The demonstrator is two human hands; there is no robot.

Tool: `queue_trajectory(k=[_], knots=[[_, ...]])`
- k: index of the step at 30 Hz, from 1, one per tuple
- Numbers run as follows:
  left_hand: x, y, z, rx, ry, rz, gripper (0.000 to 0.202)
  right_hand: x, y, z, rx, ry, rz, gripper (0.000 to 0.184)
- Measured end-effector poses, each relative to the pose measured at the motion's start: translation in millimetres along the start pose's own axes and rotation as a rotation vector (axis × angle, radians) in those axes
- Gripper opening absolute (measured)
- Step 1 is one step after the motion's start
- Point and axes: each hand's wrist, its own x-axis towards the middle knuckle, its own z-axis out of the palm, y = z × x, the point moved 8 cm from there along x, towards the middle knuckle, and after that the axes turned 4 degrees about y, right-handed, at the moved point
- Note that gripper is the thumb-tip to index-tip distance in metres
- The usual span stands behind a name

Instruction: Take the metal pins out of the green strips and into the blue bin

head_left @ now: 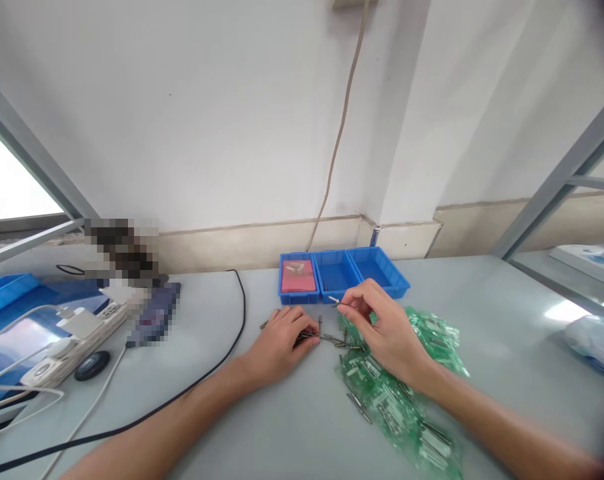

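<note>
My right hand [382, 330] pinches a slim metal pin [335, 301] between thumb and fingertips, just in front of the blue bins. On the table my left hand [287, 337] curls its fingers over several dark metal pins [307, 337], partly hidden by the fingers. Between the two hands lies a loose group of similar metal pins [339, 343]. Under and beside my right forearm spread green plastic bags [377, 380] with many pins inside. A few pins [359, 407] lie on the table at the left edge of the bags.
Three joined blue bins stand near the wall; the left bin [299, 298] holds a pink sheet with small pieces on it. A black cable [202, 380] crosses the left side of the table. Farther left are a power strip [57, 363] and a black mouse [92, 365].
</note>
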Motion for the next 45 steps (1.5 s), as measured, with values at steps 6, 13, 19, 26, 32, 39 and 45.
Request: queue_trajectory(k=[6, 13, 19, 26, 32, 39, 45], knots=[[0.6, -0.1, -0.5, -0.005, 0.006, 0.001, 0.004, -1.1, -1.5, 2.2, 0.039, -0.038, 0.013, 0.009], [0.3, -0.2, 0.0, 0.0, -0.002, -0.001, 0.003, 1.0, 21.7, 9.0, 0.326, -0.09, 0.309, 0.028], [0.9, 0.3, -0.7, -0.003, -0.003, -0.002, 0.003, 1.8, 35.8, 11.1, 0.765, 0.007, 0.566, 0.032], [0.8, 0.6, -0.8, 0.005, -0.005, -0.004, 0.003, 1.9, 35.9, 13.0, 0.876, 0.015, 0.609, 0.03], [0.3, 0.4, -0.2, -0.002, -0.001, 0.008, 0.004, 0.3, 27.2, 13.4, 0.475, -0.102, 0.416, 0.027], [0.7, 1.6, -1.1, -0.005, -0.008, 0.0, 0.004, 0.8, 23.1, 6.1, 0.237, -0.031, 0.28, 0.018], [0.7, 2.0, -1.7, -0.014, -0.006, 0.0, 0.003, 6.5, 45.9, -7.2, 0.173, 0.092, 0.331, 0.019]])
